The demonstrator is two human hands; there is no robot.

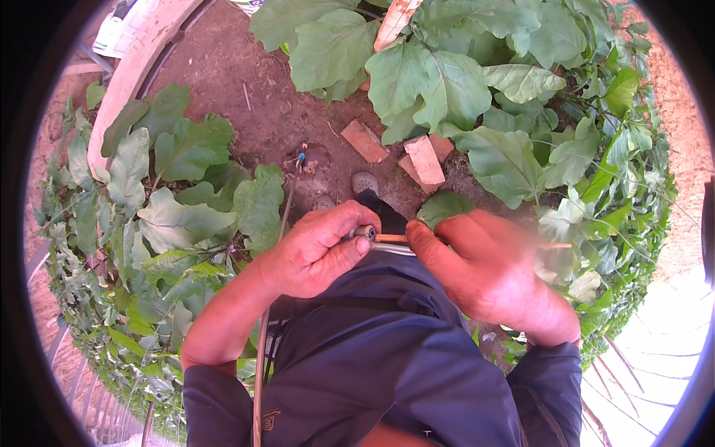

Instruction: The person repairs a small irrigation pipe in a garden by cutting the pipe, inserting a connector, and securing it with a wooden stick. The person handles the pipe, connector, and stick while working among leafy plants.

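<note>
In front of my waist, my left hand [320,249] pinches a small grey cylindrical fitting [365,232] between thumb and fingers, its round open end facing right. My right hand [480,261], partly blurred, grips a thin orange-brown stick [392,238]. One end of the stick meets the fitting's opening; how far in it reaches I cannot tell. The other end sticks out past the right hand's far side. A long thin rod [289,197] with a blue piece near its tip runs upward past my left wrist, its lower part beside my body.
Broad-leaved green plants [175,216] grow at left, and more leaves [514,164] crowd the right. Broken bricks [424,160] lie on the brown soil [231,67] ahead. A curved pale beam [123,97] edges the upper left. My shoe [364,182] stands near the bricks.
</note>
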